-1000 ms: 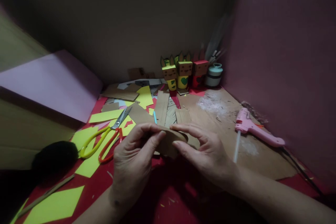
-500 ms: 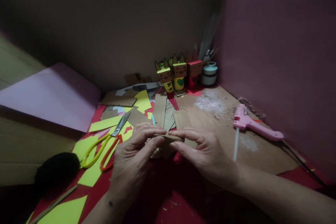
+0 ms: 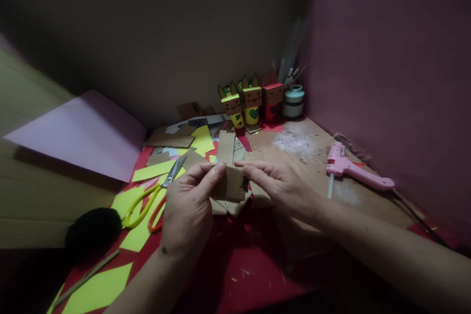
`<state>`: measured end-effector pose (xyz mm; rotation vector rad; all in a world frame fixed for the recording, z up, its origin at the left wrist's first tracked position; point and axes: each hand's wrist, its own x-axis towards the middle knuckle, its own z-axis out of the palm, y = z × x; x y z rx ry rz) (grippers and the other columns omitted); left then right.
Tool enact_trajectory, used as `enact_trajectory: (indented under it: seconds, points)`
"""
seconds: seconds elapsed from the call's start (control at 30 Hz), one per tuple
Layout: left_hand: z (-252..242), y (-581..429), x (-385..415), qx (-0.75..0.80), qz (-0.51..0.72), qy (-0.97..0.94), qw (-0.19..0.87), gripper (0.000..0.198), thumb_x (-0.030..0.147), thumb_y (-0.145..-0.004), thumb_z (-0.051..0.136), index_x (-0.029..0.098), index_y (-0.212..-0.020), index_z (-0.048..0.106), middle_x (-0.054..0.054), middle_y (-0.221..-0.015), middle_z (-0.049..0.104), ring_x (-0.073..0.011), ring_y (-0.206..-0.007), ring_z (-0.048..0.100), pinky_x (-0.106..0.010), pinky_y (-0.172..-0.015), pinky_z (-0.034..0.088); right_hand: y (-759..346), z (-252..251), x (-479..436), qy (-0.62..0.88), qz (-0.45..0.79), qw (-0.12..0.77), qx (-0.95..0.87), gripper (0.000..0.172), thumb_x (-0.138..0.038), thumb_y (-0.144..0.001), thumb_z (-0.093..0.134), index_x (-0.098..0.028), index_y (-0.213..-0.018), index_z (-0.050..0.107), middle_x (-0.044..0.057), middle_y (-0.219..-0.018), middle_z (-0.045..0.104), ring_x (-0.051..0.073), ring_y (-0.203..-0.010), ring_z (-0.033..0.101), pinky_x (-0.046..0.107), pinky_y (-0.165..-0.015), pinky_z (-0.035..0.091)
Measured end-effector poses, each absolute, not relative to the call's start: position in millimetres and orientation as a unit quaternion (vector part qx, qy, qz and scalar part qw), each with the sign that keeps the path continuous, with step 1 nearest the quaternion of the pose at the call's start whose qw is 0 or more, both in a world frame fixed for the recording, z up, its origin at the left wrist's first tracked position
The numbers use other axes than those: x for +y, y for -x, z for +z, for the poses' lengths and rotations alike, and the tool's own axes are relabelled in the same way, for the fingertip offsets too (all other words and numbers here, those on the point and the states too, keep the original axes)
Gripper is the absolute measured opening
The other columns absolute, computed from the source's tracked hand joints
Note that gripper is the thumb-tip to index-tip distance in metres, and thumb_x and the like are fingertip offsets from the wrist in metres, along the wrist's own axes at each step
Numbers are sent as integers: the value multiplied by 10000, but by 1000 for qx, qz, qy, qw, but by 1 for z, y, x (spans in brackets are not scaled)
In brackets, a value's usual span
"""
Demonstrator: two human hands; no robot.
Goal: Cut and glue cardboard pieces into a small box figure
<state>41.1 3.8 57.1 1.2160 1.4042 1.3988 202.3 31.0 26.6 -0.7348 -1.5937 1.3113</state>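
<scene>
A small brown piece of cardboard with dark printed letters at its right side is held up between my two hands. My left hand pinches its upper left edge between thumb and fingers. At the upper right corner, my right hand has its thumb and fingers closed on the same piece. More cardboard strips lie just behind and beneath it. Left of my left hand rest scissors with one yellow and one red handle, blades partly apart.
A pink glue gun with a clear stick lies at the right. Three box-headed figures with pointed ears stand at the back beside a pale green pot. Yellow paper scraps and a black fuzzy object are at the left.
The cardboard piece has tilted from nearly edge-on so its printed face shows. Both hands have risen slightly, still gripping it. The view has shifted a little.
</scene>
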Motion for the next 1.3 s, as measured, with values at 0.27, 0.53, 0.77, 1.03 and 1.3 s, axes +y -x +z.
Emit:
enact_trajectory:
  seconds: [0.27, 0.53, 0.77, 1.03, 1.3]
  points:
    - [52, -44, 12, 517, 570, -418, 483, 179, 301, -751, 769, 139, -792, 704, -18, -669, 682, -125, -585, 606, -183, -515, 479, -212, 24, 41, 266, 473, 478, -690, 324, -193, -864, 592, -287, -1134, 744, 14, -1104, 762, 198, -1043, 681, 401, -950, 514]
    - [40, -54, 18, 490, 605, -364, 510, 305, 329, -648, 844, 141, -816, 672, 9, -600, 644, -124, -497, 587, -218, -490, 491, -197, 13, 27, 352, 369, 495, -704, 315, -178, -906, 507, -214, -1089, 762, 36, -873, 771, 162, -753, 693, 287, -677, 537]
    - [34, -54, 17, 510, 625, -401, 434, 295, 371, -690, 825, 144, -819, 688, 14, -666, 649, -98, -528, 565, -191, -490, 471, -196, 21, 16, 352, 399, 485, -694, 330, -168, -908, 461, -189, -1078, 743, -9, -680, 631, 108, -584, 544, 235, -565, 443]
    - [31, -56, 8, 516, 625, -445, 381, 230, 378, -754, 781, 167, -816, 711, 6, -727, 668, -111, -598, 589, -204, -554, 498, -191, 19, 16, 351, 514, 518, -587, 219, -361, -859, 634, -155, -845, 707, 32, -775, 669, 139, -694, 585, 270, -646, 484]
    - [32, -56, 6, 521, 621, -448, 377, 205, 362, -767, 762, 165, -784, 705, -6, -718, 672, -126, -594, 592, -232, -569, 493, -189, 16, 19, 355, 479, 530, -602, 273, -321, -904, 559, -168, -705, 665, 7, -689, 614, 128, -670, 545, 268, -636, 448]
